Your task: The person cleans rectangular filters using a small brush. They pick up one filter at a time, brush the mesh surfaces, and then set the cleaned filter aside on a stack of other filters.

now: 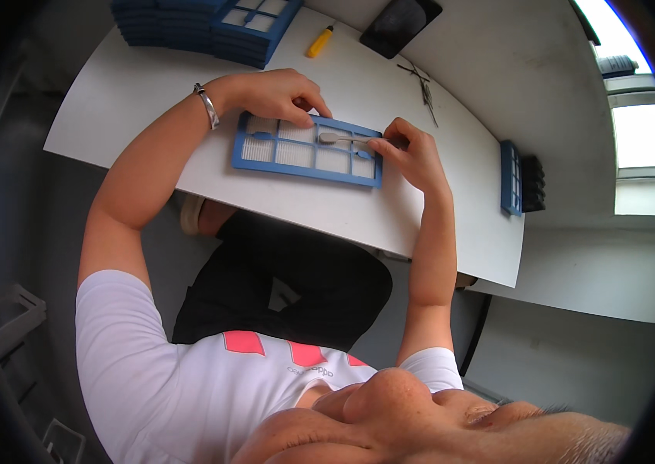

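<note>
A flat rectangular filter panel (277, 167) with a blue frame and white pleated cells lies on the white table in front of me. My left hand (285, 97) grips its far edge, thumb on the panel and fingers curled at the rim. Between the fingers of my right hand (418, 157) is a thin spatula (329, 138). Its broad grey tip lies over the middle of the panel, pointing left. My right hand is at the panel's right end, its fingers partly hidden.
Stacked blue-framed panels (169, 35) stand at the far left of the table (153, 89). Farther back lie a yellow-handled tool (319, 42), a dark flat object (400, 27) and scissors (425, 91). At the right edge, another blue panel (510, 178) stands beside black pieces (532, 184).
</note>
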`<state>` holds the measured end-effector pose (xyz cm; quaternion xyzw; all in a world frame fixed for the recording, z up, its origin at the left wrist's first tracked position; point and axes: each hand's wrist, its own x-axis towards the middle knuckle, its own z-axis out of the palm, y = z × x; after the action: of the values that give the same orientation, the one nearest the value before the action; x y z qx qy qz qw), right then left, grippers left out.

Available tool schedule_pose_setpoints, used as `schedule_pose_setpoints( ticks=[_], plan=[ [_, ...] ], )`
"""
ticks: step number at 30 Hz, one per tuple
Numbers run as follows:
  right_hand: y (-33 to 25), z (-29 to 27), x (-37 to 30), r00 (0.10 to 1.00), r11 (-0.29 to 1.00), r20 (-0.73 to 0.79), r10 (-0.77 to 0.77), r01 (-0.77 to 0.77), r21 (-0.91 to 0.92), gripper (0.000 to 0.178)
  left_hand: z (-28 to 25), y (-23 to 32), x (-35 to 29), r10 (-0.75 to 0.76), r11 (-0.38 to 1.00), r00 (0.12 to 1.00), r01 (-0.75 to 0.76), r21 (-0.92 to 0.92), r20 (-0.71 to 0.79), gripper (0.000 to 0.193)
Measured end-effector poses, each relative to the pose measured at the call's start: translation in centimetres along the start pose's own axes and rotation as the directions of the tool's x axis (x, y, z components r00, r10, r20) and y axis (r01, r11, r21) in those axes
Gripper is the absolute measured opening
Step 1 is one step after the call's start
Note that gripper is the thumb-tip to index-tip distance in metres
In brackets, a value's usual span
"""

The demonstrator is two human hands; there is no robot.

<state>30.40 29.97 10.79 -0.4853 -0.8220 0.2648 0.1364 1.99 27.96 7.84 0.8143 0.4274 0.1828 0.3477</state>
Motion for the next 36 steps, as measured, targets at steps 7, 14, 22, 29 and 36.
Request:
schedule_pose_setpoints(
  ticks=[7,14,22,29,36],
  plan=[
    [-0.3,0.7,0.0,0.997,0.999,-0.082,-0.012,0.015,0.04,0.032,-0.1,0.0,-0.1,0.003,0.999,1.0,-0.003,-0.035,-0.003,0.041],
    [-0.5,1.8,0.0,0.985,0.992,-0.118,-0.122,0.127,0.03,0.031,-0.5,0.9,-0.1,-0.044,0.999,0.998,0.045,-0.027,0.047,0.041],
    [0.4,-0.4,0.1,0.992,0.999,-0.124,-0.012,0.006,-0.051,0.028,0.0,-0.2,0.0,0.005,1.0,1.0,-0.006,-0.023,-0.014,0.043],
    [0.4,0.8,0.1,0.988,0.998,-0.141,-0.06,0.063,0.016,0.028,0.2,-0.6,0.1,0.036,0.998,0.999,-0.037,-0.045,-0.032,0.042],
    [0.4,-0.1,0.3,0.985,0.999,-0.17,0.041,-0.043,-0.01,0.028,0.1,-0.2,0.0,-0.015,1.0,1.0,0.015,-0.02,-0.024,0.043]
  ],
)
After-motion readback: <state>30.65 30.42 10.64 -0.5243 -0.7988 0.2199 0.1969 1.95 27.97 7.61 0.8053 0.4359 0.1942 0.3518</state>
